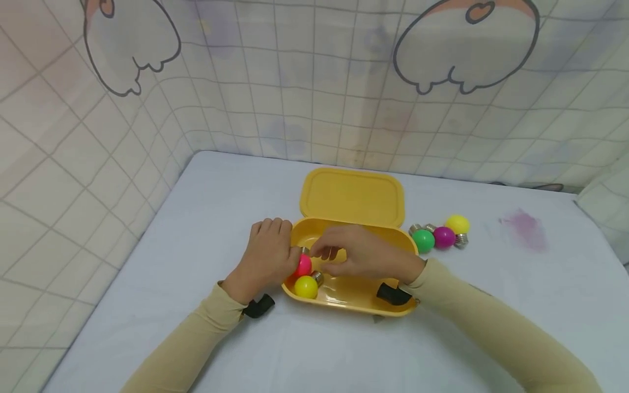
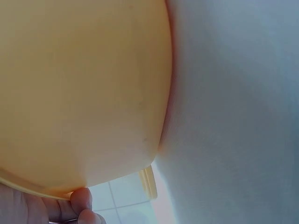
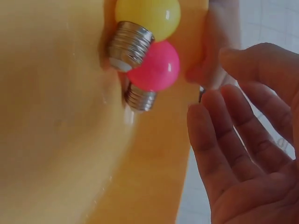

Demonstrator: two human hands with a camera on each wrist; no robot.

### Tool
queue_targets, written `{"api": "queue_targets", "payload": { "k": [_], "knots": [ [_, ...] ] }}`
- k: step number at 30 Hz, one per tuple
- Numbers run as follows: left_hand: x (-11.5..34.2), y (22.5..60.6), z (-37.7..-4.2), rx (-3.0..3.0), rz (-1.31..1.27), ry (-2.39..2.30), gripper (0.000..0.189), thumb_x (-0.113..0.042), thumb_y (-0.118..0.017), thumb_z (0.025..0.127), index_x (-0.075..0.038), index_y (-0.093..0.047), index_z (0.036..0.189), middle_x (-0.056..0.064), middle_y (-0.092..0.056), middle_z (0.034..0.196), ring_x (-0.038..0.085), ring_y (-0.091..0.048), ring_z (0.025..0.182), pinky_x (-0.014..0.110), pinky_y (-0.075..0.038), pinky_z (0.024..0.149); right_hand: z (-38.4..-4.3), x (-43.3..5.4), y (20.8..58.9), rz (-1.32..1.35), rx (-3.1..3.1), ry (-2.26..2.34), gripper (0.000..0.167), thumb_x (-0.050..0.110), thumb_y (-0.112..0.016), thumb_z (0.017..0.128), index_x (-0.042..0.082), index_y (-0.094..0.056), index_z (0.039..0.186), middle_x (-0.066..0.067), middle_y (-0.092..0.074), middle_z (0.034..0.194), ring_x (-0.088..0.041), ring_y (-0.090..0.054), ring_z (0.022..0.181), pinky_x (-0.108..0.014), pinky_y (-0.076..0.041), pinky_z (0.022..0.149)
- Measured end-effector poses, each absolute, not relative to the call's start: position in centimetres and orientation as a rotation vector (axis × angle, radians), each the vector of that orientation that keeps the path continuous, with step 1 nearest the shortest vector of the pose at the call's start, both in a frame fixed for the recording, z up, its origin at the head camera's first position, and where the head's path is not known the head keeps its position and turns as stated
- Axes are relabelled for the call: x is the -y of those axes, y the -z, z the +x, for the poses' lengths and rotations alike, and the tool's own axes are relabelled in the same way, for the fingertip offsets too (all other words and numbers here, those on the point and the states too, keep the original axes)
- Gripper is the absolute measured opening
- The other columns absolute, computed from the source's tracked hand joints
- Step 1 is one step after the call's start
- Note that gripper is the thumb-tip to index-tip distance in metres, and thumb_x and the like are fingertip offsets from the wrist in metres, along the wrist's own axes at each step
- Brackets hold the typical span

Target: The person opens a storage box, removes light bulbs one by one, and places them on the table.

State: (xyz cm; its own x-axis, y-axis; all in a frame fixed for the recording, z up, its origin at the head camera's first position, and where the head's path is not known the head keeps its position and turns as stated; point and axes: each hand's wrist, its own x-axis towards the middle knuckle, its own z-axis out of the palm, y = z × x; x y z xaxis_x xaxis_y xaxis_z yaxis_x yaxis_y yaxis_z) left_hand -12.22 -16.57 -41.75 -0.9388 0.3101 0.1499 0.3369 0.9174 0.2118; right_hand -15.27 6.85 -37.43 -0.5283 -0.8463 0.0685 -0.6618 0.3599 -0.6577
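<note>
Just above the yellow box (image 1: 351,293), my right hand (image 1: 361,254) holds nothing: its fingers are loosely bent and slightly spread. Immediately left of those fingertips lies the pink bulb (image 1: 303,267), inside the box at its left end. Beside it, nearer to me, lies the yellow bulb (image 1: 306,287), its metal base pointing right. Both are apart from my right fingers; the right wrist view shows a clear gap.

My left hand (image 1: 269,251) grips the left rim of the box, the fingers curled together on the outside and the thumb over the edge. That thumb covers a little of the pink bulb from above. My right hand and forearm hide part of the box's right half, and a black piece (image 1: 395,295) at that wrist sits in front of its near right corner.

Behind the box, right at its far rim, the lid (image 1: 352,196) lies flat on the white cloth (image 1: 314,355). Off to the right are a green bulb (image 1: 423,240), a purple bulb (image 1: 444,237) and a second yellow bulb (image 1: 457,224), bunched close. Farther back hangs a checked curtain (image 1: 319,103).
</note>
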Motion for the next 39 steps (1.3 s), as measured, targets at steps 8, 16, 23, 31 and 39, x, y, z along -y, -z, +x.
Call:
{"api": "queue_targets", "payload": {
  "k": [8,16,23,31,39],
  "knots": [
    [16.7,41.8,-12.1,2.899,-0.536,0.347,0.016,-0.021,-0.051,0.092,-0.006,-0.048,0.089,0.005,-0.041,0.078,0.026,-0.041,0.08,0.044,-0.036,0.085,-15.2,-5.1,38.4,-1.347,-2.199,0.866,0.025,0.015,-0.076,0.091,0.015,-0.072,0.116,0.0,-0.072,0.116,-0.013,-0.068,0.101,-0.025,-0.057,0.092],
    [16.6,41.8,-12.1,2.87,-0.544,0.327,0.016,-0.021,-0.051,0.092,-0.005,-0.048,0.088,0.005,-0.041,0.077,0.025,-0.04,0.078,0.042,-0.035,0.082,-15.4,-4.8,39.1,-1.297,-2.178,0.849,0.025,0.015,-0.077,0.09,0.018,-0.072,0.115,0.006,-0.071,0.116,-0.012,-0.066,0.105,-0.026,-0.055,0.099],
    [16.7,41.9,-12.2,2.891,-0.546,0.348,0.019,-0.023,-0.053,0.094,-0.006,-0.047,0.088,0.005,-0.041,0.078,0.025,-0.04,0.079,0.042,-0.035,0.083,-15.6,-4.8,39.4,-1.266,-2.105,0.825,0.03,0.017,-0.079,0.089,0.019,-0.073,0.119,0.011,-0.073,0.119,-0.005,-0.068,0.111,-0.024,-0.053,0.103],
    [16.8,41.9,-12.3,2.912,-0.537,0.356,0.018,-0.023,-0.053,0.094,-0.007,-0.047,0.089,0.005,-0.042,0.079,0.025,-0.04,0.08,0.043,-0.036,0.086,-15.9,-4.9,39.8,-1.222,-2.071,0.796,0.032,0.015,-0.08,0.088,0.02,-0.072,0.119,0.01,-0.073,0.116,-0.005,-0.067,0.103,-0.021,-0.055,0.097],
    [16.7,41.7,-12.2,2.907,-0.533,0.359,0.017,-0.022,-0.052,0.093,-0.006,-0.048,0.088,0.005,-0.042,0.078,0.026,-0.041,0.08,0.044,-0.036,0.085,-16.0,-5.0,40.1,-1.154,-2.044,0.809,0.038,0.014,-0.084,0.084,0.019,-0.068,0.119,0.009,-0.07,0.11,-0.008,-0.066,0.095,-0.021,-0.057,0.089]
  ]
}}
